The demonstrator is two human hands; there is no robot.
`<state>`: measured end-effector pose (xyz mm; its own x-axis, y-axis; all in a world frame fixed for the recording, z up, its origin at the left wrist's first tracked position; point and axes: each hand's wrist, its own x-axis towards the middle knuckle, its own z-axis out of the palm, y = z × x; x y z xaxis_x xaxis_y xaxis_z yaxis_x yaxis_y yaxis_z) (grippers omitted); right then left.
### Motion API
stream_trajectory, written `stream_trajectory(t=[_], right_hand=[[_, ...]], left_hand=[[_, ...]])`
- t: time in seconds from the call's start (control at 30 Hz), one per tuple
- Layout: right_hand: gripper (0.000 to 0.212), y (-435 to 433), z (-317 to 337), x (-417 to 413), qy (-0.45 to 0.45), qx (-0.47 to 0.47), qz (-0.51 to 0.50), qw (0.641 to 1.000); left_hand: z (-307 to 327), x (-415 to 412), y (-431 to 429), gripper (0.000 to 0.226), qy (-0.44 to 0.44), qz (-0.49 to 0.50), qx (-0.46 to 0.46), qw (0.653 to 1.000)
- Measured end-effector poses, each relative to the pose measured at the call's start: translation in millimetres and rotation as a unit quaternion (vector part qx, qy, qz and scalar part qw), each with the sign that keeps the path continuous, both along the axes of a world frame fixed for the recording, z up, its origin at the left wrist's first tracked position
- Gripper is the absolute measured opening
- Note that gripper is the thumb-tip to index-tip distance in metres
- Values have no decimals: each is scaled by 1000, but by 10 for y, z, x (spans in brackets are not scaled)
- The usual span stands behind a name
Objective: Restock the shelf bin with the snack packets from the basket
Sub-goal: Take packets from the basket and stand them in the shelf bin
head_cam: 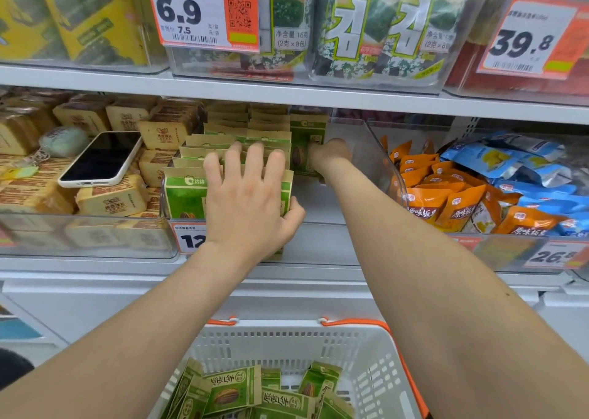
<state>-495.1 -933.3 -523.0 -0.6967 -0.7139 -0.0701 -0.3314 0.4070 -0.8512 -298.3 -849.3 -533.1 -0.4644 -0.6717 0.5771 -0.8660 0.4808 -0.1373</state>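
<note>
A clear shelf bin (379, 157) on the middle shelf holds a row of green and tan snack packets (185, 192) standing upright on its left side. My left hand (251, 199) lies over the front of that row, fingers spread across the packet tops and thumb hooked around the right edge. My right hand (331, 156) reaches deep into the bin's right side and grips one upright packet (304, 144) at the back. Below, a white basket (287, 348) with orange handles holds several more of the same packets (232, 393).
A phone in a white case (102, 159) lies on tan packets in the bin to the left. Orange and blue packets (462, 195) fill the bin to the right. Seaweed packs and price tags (204, 11) sit on the shelf above.
</note>
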Motion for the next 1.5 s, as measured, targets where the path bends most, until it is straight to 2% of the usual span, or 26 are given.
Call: stream_trajectory(t=[0.13,0.23,0.37,0.47,0.57,0.63,0.7,0.8,0.87,0.93,1.0,1.07,1.17,1.2,1.33,1.43,1.5], right_hand=[[28,11,6,2,5,29,17,999],[38,94,12,6,25,71,34,997],[38,285,87,33,114,146,91,978],[39,481,150,53,188,158,135,960],[20,720,179,103,298,136,183,927],[15,901,216,147,365,112,199,903],[20,1099,251,221,429,79,197,878],[19,1420,266,353,562,11,188,805],[18,1632,252,432,602,-30,195,774],[17,1858,223,525,610,-20,217,762],[19,2066,152,623,612,57,264,743],[20,2246,22,702,617,122,322,708],[23,2437,-257,790,610,227,407,641],[19,2482,-361,812,595,265,426,628],[11,2602,-763,913,508,391,458,616],[11,2684,-1043,986,477,410,489,604],[15,2756,-1247,1009,461,418,510,594]], left_hand=[[-1,6,-7,63,-2,-2,-1,1000],[-4,16,-19,63,-8,-2,-2,1000],[-3,35,-24,67,-10,-8,5,1000],[14,62,-13,75,1,-25,13,1000],[30,112,34,80,43,-67,7,997],[36,153,92,78,64,-110,-17,992],[27,201,148,67,66,-169,-59,982],[-26,268,243,36,55,-248,-119,960],[-98,309,286,16,17,-278,-93,956],[-225,354,302,19,-46,-291,-19,955],[-403,390,326,25,-127,-288,45,948],[-545,400,458,25,-211,-286,71,932],[-699,389,752,25,-333,-267,141,893],[-742,385,840,26,-368,-265,166,876],[-1027,398,1094,28,-469,-259,218,816],[-1252,445,1217,26,-528,-244,289,760],[-1364,470,1270,19,-542,-246,314,739]])
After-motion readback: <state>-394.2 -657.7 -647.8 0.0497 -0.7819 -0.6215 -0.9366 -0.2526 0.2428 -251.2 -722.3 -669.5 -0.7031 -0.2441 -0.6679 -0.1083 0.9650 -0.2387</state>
